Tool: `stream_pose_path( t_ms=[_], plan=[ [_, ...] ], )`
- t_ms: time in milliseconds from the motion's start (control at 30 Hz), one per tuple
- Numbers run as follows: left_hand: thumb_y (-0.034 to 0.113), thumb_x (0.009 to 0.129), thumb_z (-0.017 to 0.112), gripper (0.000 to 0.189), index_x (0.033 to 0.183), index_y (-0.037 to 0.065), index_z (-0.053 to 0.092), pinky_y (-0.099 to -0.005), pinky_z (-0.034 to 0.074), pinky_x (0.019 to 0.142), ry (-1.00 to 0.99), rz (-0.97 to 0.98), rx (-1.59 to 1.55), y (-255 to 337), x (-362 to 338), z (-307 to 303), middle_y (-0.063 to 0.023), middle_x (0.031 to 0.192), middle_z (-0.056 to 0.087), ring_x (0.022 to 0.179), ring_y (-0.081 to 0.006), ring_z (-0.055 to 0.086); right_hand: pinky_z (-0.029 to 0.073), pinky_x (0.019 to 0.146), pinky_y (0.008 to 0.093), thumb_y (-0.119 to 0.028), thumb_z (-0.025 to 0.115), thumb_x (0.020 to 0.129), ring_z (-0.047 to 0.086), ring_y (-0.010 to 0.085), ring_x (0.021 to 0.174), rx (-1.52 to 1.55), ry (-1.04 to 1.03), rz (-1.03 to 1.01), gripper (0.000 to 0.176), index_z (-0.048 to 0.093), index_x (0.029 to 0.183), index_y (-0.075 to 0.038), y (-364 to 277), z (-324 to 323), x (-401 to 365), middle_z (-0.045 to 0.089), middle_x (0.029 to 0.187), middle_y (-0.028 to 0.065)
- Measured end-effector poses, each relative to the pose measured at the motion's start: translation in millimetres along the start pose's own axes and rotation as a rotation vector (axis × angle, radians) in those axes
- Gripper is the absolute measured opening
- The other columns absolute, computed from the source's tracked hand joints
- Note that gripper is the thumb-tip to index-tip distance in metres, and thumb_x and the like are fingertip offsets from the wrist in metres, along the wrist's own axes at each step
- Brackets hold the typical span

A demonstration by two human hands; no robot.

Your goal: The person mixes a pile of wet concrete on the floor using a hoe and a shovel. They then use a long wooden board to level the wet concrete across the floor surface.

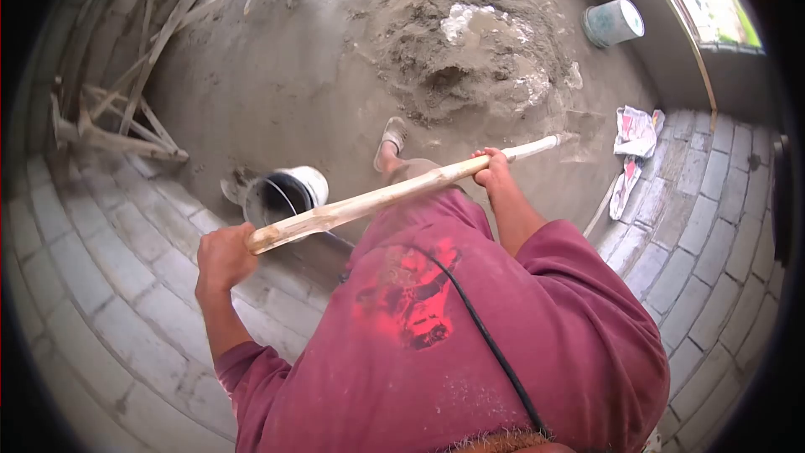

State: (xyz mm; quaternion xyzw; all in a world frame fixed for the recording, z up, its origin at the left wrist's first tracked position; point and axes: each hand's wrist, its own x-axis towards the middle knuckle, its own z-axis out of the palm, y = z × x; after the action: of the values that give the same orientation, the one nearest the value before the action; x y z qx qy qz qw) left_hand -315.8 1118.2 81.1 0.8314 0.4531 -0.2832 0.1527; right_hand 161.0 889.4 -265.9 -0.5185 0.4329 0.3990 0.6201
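Note:
A long, pale wooden handle (377, 201) crosses in front of my body, rising from left to right. My left hand (227, 257) is closed round its thick near end. Further along, toward the right, my right hand (493, 169) grips the same handle. At the handle's far end lies a flat, grey blade (584, 127), coated in mortar and resting on the floor. Ahead is a wide heap of wet grey mix (470, 50) with white patches on top. A white bucket (309, 184) and a dark open bucket (272, 201) stand just beyond my left hand.
Wooden trestles (134, 109) stand at the left. A whitish bucket (614, 23) is by the right wall, with crumpled bags (637, 132) below it. Block walls (101, 285) curve along both sides. My sandalled foot (392, 134) is near the heap.

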Motion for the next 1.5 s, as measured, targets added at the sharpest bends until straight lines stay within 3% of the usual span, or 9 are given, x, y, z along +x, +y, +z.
stream_pose_path(
  t_ms=[133,333,667,700,867,1167,1300,1367,1500],
  plan=[
    [0.010,0.075,0.062,0.011,0.086,0.011,0.064,-0.0491,0.050,0.073,-0.004,-0.179,-0.024,5.4,-106.6,73.6,-0.0137,0.082,0.068,0.083,-0.0378,0.066,0.053,0.083,0.0436,-0.009,0.059,0.088,0.057,0.0264,0.080,-0.177,-0.129,0.134,0.018,0.048,0.101,-0.004,47.2,-41.3,-15.8,0.056,0.088,0.0128],
    [0.007,0.075,0.062,0.008,0.083,0.008,0.062,-0.0493,0.050,0.072,-0.152,-0.470,0.007,54.2,-303.0,113.3,-0.0148,0.079,0.066,0.081,-0.0386,0.065,0.053,0.078,0.0404,-0.007,0.057,0.092,0.056,0.0240,0.077,-0.331,-0.225,0.443,0.010,0.049,0.097,-0.002,151.1,-102.8,-40.2,0.054,0.084,0.0113],
    [0.003,0.066,0.063,0.014,0.080,0.005,0.065,-0.0497,0.052,0.069,-0.392,-0.944,-0.154,244.5,-483.0,147.8,-0.0208,0.072,0.066,0.072,-0.0410,0.066,0.054,0.081,0.0437,-0.004,0.062,0.091,0.060,0.0262,0.088,-0.814,-0.209,0.692,0.027,0.046,0.112,-0.001,202.6,-251.1,-58.3,0.054,0.100,0.0135],
    [0.004,0.065,0.064,0.016,0.081,0.006,0.066,-0.0494,0.052,0.069,-0.410,-0.808,-0.082,265.0,-482.4,153.1,-0.0192,0.071,0.067,0.071,-0.0402,0.067,0.053,0.083,0.0441,-0.006,0.062,0.091,0.060,0.0253,0.090,-0.881,-0.191,0.671,0.025,0.047,0.110,-0.002,195.8,-261.4,-54.7,0.054,0.099,0.0127],
    [0.008,0.064,0.067,0.021,0.084,0.007,0.067,-0.0488,0.053,0.072,-0.532,-0.949,-0.362,363.5,-488.6,231.8,-0.0195,0.076,0.069,0.077,-0.0392,0.068,0.055,0.080,0.0462,-0.002,0.063,0.086,0.063,0.0300,0.083,-1.086,-0.052,0.493,0.029,0.049,0.111,-0.001,126.4,-293.5,-9.5,0.057,0.098,0.0147],
    [0.016,0.064,0.071,0.032,0.095,0.007,0.070,-0.0472,0.054,0.077,-0.448,-0.890,-0.644,436.0,-485.2,304.8,-0.0184,0.086,0.072,0.085,-0.0378,0.069,0.054,0.075,0.0413,-0.008,0.069,0.084,0.068,0.0269,0.083,-1.282,-0.093,0.240,0.015,0.062,0.095,0.001,53.4,-258.2,-8.7,0.067,0.087,0.0141],
    [0.017,0.066,0.072,0.035,0.098,0.004,0.069,-0.0462,0.054,0.073,-0.442,-0.708,-0.954,444.2,-450.2,345.8,-0.0188,0.085,0.071,0.083,-0.0380,0.069,0.054,0.067,0.0435,-0.011,0.073,0.077,0.068,0.0284,0.082,-1.674,-0.232,-0.352,0.032,0.064,0.100,0.008,5.4,-219.8,5.3,0.069,0.088,0.0173],
    [0.018,0.067,0.071,0.037,0.101,0.003,0.069,-0.0457,0.054,0.072,-0.547,-0.648,-1.154,441.6,-432.0,348.5,-0.0188,0.083,0.071,0.083,-0.0381,0.069,0.054,0.069,0.0442,-0.011,0.075,0.074,0.068,0.0305,0.083,-1.705,-0.332,-0.465,0.038,0.063,0.103,0.010,-20.2,-208.9,23.4,0.069,0.091,0.0188],
    [0.019,0.070,0.070,0.039,0.106,0.003,0.068,-0.0454,0.053,0.071,-0.720,-0.556,-1.368,439.6,-423.7,346.7,-0.0192,0.083,0.071,0.082,-0.0381,0.069,0.054,0.073,0.0460,-0.010,0.072,0.075,0.068,0.0319,0.087,-1.692,-0.066,-0.666,0.038,0.062,0.108,0.008,-47.0,-190.5,29.0,0.067,0.104,0.0206]
  ],
)
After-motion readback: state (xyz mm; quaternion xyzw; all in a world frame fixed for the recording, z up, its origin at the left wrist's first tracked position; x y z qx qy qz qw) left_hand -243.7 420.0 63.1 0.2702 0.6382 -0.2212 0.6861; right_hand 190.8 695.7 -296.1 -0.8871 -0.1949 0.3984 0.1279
